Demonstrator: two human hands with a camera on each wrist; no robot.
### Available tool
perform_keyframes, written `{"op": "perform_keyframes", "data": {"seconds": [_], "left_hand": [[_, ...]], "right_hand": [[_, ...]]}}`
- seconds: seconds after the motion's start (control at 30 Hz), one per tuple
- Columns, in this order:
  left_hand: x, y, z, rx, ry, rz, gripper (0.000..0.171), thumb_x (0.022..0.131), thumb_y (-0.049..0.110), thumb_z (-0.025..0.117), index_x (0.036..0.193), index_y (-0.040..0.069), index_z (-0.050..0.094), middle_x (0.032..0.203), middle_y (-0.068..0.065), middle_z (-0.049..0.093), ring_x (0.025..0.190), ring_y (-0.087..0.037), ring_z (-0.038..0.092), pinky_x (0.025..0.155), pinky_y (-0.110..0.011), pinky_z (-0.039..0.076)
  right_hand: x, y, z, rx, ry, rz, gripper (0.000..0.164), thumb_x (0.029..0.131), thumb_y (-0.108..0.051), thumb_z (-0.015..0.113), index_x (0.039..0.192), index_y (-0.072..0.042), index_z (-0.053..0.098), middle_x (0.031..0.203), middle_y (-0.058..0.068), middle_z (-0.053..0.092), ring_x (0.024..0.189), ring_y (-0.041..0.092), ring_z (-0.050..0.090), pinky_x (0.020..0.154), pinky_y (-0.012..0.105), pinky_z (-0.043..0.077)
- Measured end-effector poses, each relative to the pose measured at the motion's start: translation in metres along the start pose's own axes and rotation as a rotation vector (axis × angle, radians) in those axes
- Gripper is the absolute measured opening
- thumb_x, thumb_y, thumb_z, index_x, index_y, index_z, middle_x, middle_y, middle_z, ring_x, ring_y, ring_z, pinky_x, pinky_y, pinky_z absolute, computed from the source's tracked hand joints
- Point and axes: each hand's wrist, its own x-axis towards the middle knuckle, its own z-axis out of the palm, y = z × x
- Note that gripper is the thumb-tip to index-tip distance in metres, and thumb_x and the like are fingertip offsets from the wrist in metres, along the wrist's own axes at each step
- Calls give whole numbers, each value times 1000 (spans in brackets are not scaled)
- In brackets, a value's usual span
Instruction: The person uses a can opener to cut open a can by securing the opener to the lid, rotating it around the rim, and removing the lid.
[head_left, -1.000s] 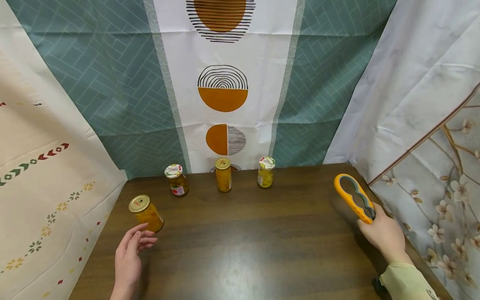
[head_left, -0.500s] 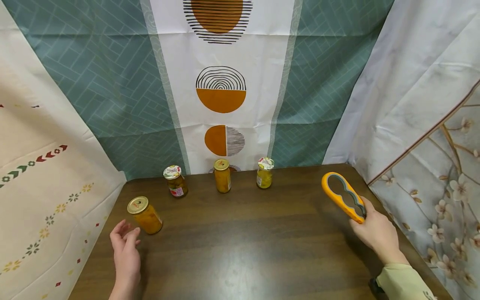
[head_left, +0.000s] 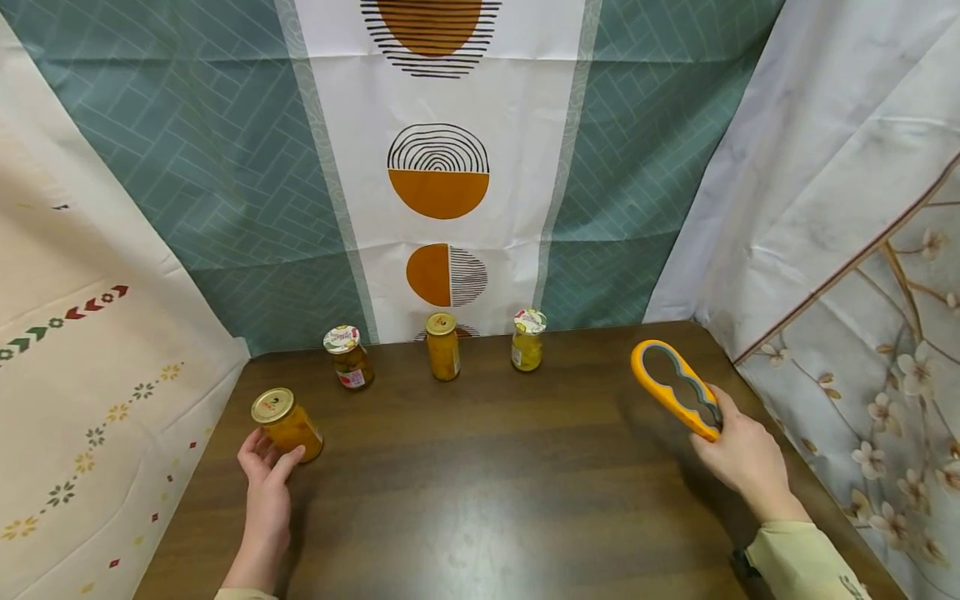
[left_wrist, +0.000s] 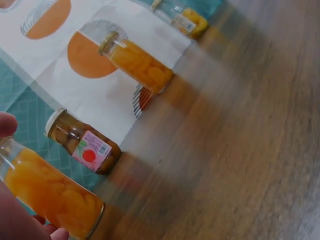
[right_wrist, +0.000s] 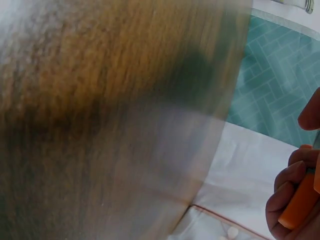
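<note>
Near the left edge of the wooden table, the left hand curves round a wide gold-lidded jar of orange fruit.

Its thumb lies against the jar's near side and its fingers bend round the left, a partly closed grip; the jar stands upright on the table, and how firmly it is held I cannot tell. Towards the right edge, the right hand has its fingers wrapped closely round one end of an orange-and-grey jar opener, raised above the tabletop with its loop pointing to the far edge. Along that far edge, well apart, stand a dark-filled jar with a pink label, a slim gold-lidded jar of orange fruit and a small jar with yellow contents.
</note>
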Motion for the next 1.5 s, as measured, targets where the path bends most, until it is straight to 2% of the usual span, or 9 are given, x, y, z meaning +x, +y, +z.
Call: {"op": "perform_keyframes", "data": {"seconds": [0.13,0.33,0.5,0.9,1.07,1.23,1.5], "left_hand": [[6,-1,1,22,-1,19,83,107,7,58,163,18,-1,170,-11,6,159,-31,7,125,-33,12],[18,-7,6,77,34,28,91,103,6,66,163,17,-1,171,-12,12,154,-31,22,115,-18,27],[26,-13,8,98,69,23,94,100,9,73,161,21,3,170,-13,18,146,-27,32,107,-15,34],[35,-19,11,115,113,42,98,99,13,77,162,16,4,166,-15,25,147,-33,32,120,-29,28],[38,-20,11,127,111,39,101,99,14,78,164,14,1,168,-19,22,151,-38,28,127,-41,21],[42,-22,12,144,118,37,102,98,16,78,165,15,1,170,-22,20,154,-39,26,129,-50,16],[46,-26,15,132,166,55,100,95,16,82,165,15,10,162,-18,28,147,-36,33,124,-46,26]], "right_hand": [[0,-3,1,-1,0,-11,82,83,-23,75,157,-7,42,92,24,69,65,36,60,53,49,44],[1,-6,1,3,-10,-26,82,83,-22,74,157,-7,42,91,24,70,68,38,62,56,54,47],[1,-5,4,4,4,-41,81,82,-21,75,156,-9,44,91,23,71,69,39,64,56,55,48],[1,-5,6,11,6,-49,81,82,-21,75,156,-10,45,88,19,69,70,38,63,57,54,47],[1,-5,5,3,0,-48,83,80,-20,76,156,-11,44,88,20,70,70,38,64,55,52,46],[1,-5,5,3,-1,-49,83,80,-19,75,156,-12,44,89,21,70,71,38,64,55,52,46],[0,-6,4,6,-40,-34,85,80,-20,76,158,-11,42,88,21,68,71,36,64,54,52,46]]}}
